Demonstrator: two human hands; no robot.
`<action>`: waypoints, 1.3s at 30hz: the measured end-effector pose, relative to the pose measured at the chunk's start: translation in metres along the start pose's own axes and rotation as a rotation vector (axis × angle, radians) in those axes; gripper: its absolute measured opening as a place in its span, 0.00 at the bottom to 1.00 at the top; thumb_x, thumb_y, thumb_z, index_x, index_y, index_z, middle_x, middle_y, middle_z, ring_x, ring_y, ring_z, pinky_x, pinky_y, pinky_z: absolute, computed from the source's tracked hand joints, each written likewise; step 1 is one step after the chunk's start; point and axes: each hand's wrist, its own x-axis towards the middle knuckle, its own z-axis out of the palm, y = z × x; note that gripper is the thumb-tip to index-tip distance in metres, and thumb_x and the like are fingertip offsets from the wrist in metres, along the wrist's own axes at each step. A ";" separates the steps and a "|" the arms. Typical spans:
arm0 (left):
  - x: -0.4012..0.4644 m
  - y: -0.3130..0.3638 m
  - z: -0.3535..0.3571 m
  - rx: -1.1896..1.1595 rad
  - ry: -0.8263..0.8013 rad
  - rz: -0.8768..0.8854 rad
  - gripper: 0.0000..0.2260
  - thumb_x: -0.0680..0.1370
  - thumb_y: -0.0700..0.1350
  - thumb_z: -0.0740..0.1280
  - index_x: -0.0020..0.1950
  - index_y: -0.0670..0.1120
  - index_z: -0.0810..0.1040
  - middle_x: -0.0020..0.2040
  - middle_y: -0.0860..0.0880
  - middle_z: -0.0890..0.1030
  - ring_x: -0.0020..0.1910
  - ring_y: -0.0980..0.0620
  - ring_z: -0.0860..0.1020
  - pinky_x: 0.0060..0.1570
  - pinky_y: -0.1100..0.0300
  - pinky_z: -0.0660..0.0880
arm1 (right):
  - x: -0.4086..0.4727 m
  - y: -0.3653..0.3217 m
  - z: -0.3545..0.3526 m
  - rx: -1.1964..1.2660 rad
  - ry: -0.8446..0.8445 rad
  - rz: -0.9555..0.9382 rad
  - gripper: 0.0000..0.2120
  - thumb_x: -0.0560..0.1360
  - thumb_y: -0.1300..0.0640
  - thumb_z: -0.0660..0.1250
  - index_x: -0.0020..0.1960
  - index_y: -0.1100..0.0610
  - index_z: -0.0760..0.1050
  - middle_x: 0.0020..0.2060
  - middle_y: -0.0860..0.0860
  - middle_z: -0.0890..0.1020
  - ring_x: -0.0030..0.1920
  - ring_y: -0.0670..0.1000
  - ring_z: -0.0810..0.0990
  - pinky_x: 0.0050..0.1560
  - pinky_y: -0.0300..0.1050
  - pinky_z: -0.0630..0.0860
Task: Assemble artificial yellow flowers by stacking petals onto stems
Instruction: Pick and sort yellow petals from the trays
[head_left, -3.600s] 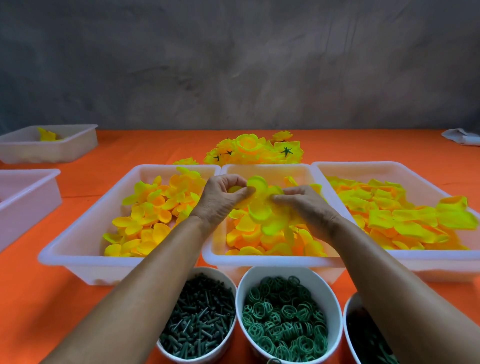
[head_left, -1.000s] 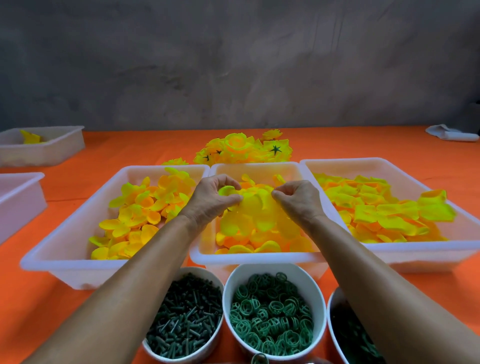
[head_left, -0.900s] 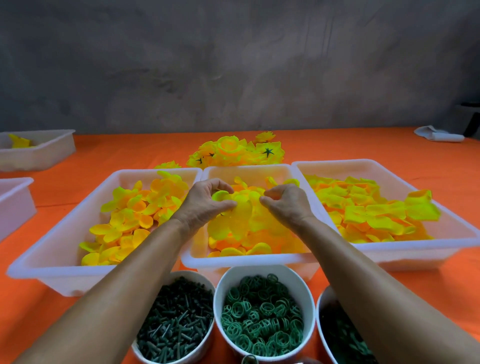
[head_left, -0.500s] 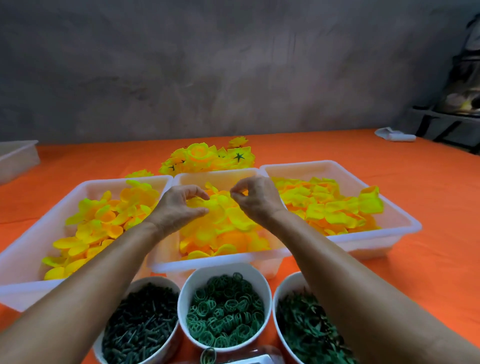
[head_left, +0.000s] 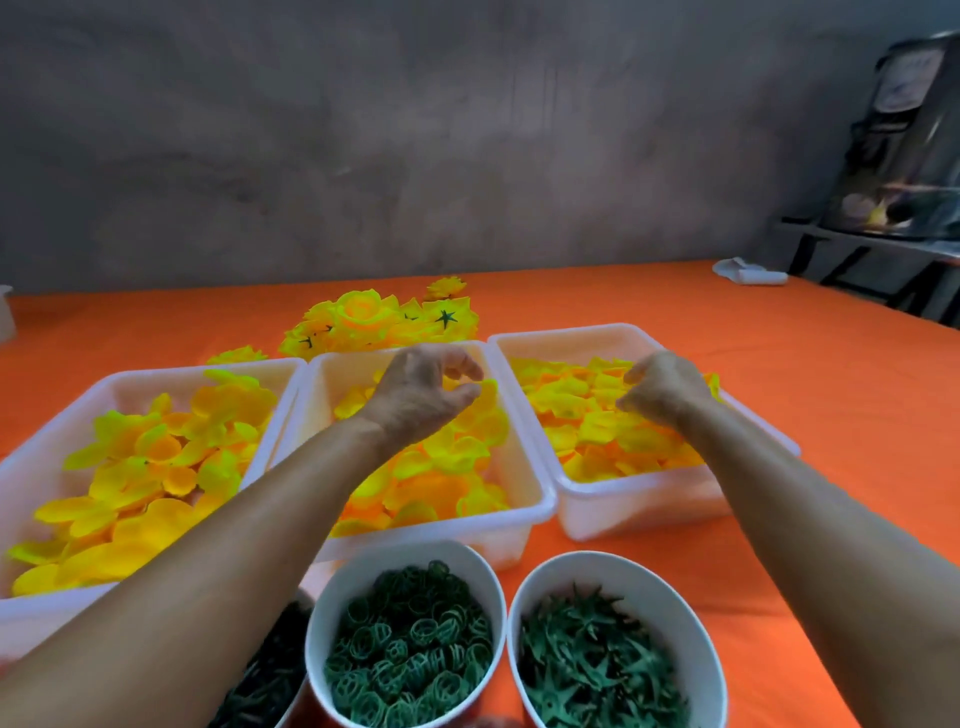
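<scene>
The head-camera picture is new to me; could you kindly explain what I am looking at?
There is no machine here: a camera worn on a person's head looks down at their two bare arms. On the orange table stand three white trays of yellow petals. The left hand is over the middle tray, the right hand over the right tray, fingers curled; blur hides whether either holds a petal. Nearer are bowls of green rings and green star pieces. Finished flowers lie behind the trays.
</scene>
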 end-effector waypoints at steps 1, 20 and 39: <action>0.003 0.003 0.005 -0.007 -0.001 0.003 0.05 0.73 0.37 0.70 0.48 0.40 0.83 0.47 0.45 0.83 0.47 0.49 0.79 0.50 0.62 0.71 | 0.001 0.004 0.002 -0.057 -0.038 0.017 0.18 0.73 0.60 0.67 0.62 0.59 0.76 0.62 0.58 0.78 0.63 0.57 0.75 0.60 0.47 0.72; 0.007 0.008 0.067 -0.241 0.099 -0.074 0.10 0.76 0.43 0.69 0.54 0.38 0.80 0.47 0.42 0.82 0.45 0.49 0.78 0.44 0.63 0.71 | 0.000 -0.011 0.008 1.011 0.044 -0.105 0.11 0.69 0.69 0.70 0.51 0.63 0.79 0.32 0.50 0.78 0.28 0.42 0.76 0.28 0.33 0.70; 0.003 0.002 0.069 -0.496 0.114 -0.157 0.07 0.72 0.37 0.73 0.38 0.39 0.76 0.32 0.48 0.74 0.34 0.52 0.70 0.36 0.60 0.70 | -0.006 -0.021 0.044 1.249 -0.309 -0.199 0.02 0.71 0.65 0.70 0.44 0.61 0.80 0.35 0.53 0.83 0.35 0.49 0.81 0.41 0.45 0.78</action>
